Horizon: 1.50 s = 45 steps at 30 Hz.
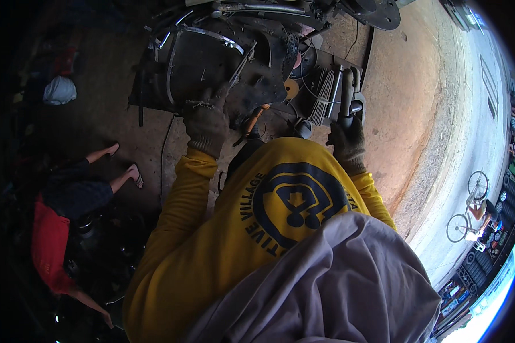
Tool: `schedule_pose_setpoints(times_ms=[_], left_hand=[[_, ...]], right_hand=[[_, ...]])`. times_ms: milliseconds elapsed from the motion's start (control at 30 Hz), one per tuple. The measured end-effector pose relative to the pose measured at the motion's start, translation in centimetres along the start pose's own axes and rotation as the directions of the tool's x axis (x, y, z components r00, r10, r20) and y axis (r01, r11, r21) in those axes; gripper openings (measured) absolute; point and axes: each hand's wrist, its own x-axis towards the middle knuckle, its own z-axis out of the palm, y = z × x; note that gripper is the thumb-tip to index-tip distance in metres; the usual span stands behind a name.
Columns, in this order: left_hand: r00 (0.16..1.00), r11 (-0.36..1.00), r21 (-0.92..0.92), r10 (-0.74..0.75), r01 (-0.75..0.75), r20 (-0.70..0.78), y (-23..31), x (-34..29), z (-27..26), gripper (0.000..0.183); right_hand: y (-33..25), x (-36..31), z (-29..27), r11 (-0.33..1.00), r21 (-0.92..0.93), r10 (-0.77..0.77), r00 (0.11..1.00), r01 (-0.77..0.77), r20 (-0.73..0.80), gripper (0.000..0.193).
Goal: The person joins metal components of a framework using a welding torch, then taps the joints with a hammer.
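Observation:
My left hand [205,126], in a dirty work glove, is at the near edge of a dark metal bench plate [183,71]. Its fingers look curled, but what they grip blends into the dark metal. A narrow, rough metal strip [243,63] slants away just beyond the fingers. My right hand [348,143], also gloved, is closed around the lower end of a dark, thick rod-like tool [348,91] that points away from me. Beside that hand lie a bundle of thin welding rods [323,94] and a short shiny metal cylinder [357,107].
Curved metal strips [214,35] and scrap pile up on the bench. An orange-handled tool [257,120] and a tan disc [291,88] lie nearer me. A person in red [50,246] is at left. At right, a person with a bicycle [469,206] is on the road [469,114].

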Motion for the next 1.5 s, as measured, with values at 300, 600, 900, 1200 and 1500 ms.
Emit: schedule_pose_setpoints(times_ms=[300,600,900,1200,1500], left_hand=[[0.983,0.998,0.001,-0.069,0.07,0.168,0.2,0.5,-0.5,0.046],[0.993,1.0,0.0,-0.02,0.021,0.119,0.0,0.3,-0.6,0.049],[0.992,0.998,-0.03,-0.048,0.052,0.118,0.3,0.3,-0.9,0.046],[0.997,0.998,-0.061,0.011,-0.006,0.077,0.5,0.8,-1.5,0.034],[0.995,0.999,0.045,0.004,-0.008,0.098,0.3,0.7,-1.0,0.035]], right_hand=[[0.8,-0.2,-0.3,1.0,0.007,-0.018,1.0,0.018,-0.019,0.04],[0.8,-0.1,-0.4,1.0,0.027,-0.007,1.0,0.008,-0.024,0.044],[0.2,0.0,-0.2,1.0,-0.021,-0.009,1.0,0.009,0.005,0.039],[-0.1,-0.2,0.1,1.0,-0.002,0.01,1.0,-0.01,0.002,0.036],[-0.3,-0.3,0.2,1.0,-0.01,0.011,1.0,-0.011,-0.005,0.038]])
